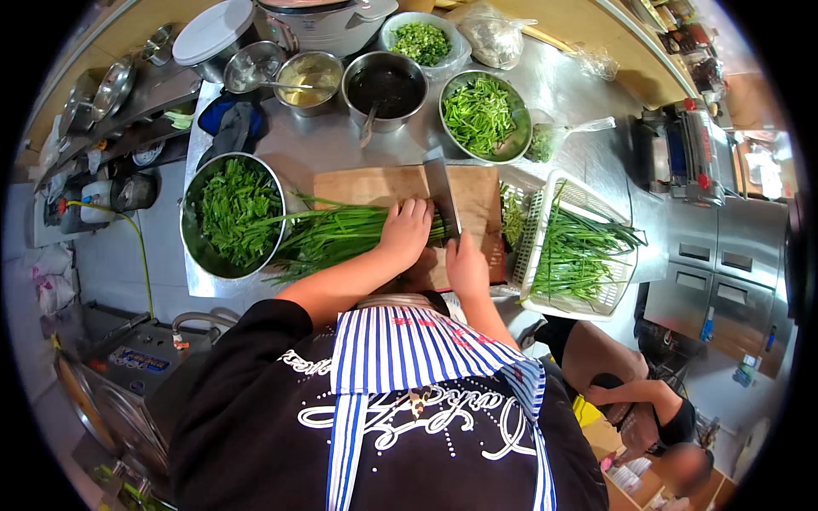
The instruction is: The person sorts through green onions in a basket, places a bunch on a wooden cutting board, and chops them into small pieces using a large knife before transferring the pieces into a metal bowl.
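Observation:
My left hand (pixel 408 231) presses down on a bundle of long green garlic chives (pixel 339 233) that lies across the wooden cutting board (pixel 377 182). In my right hand (pixel 468 267) is the handle of a cleaver (pixel 442 191), its blade pointing away from me, close by the cut ends of the bundle. The handle itself is mostly covered by my fingers. Left of the board, the leafy ends reach toward a steel bowl (pixel 278 246) of cut greens (pixel 233 214).
A white plastic basket (pixel 543 191) of long chives (pixel 578 255) stands right of the board. Behind the board are a steel bowl of cut green stems (pixel 479 115), a pot of dark liquid (pixel 386 86) and a bowl of chopped greens (pixel 418 43). Another person (pixel 623 377) is at the lower right.

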A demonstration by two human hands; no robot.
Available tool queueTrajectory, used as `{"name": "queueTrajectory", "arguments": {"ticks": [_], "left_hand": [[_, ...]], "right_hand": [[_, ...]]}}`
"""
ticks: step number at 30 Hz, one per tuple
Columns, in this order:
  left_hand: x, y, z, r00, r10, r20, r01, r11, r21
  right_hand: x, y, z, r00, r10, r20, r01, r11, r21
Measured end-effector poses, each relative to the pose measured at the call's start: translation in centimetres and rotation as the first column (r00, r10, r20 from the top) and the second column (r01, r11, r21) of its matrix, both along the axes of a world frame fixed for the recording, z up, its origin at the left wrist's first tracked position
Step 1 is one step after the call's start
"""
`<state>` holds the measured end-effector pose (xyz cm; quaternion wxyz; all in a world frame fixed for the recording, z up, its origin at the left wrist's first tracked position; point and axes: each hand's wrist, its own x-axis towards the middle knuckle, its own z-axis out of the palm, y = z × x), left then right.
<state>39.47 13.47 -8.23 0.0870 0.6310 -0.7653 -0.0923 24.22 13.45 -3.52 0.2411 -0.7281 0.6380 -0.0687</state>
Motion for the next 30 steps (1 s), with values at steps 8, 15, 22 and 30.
{"name": "queueTrajectory", "arguments": {"ticks": [8,15,22,30], "left_hand": [[1.9,1.4,1.6,1.0,0.022,0.013,-0.023,0.995,0.096],[2.2,0.8,-0.1,1.0,-0.006,0.004,0.006,1.0,0.013],[2.6,0.6,-0.5,0.983,-0.149,0.103,0.157,0.985,-0.069],[2.5,0.4,-1.2,0.974,-0.156,0.162,0.176,0.978,-0.114]], "right_hand": [[-1.2,3.6,7.0,0.996,-0.067,0.065,0.065,0.997,0.035],[-2.0,5.7,6.7,0.996,-0.04,-0.075,0.055,0.974,0.221],[-1.7,3.8,5.7,0.998,0.052,-0.019,-0.048,0.984,0.172],[1.6,1.7,-0.4,1.0,-0.02,0.004,0.019,0.999,0.042]]}}
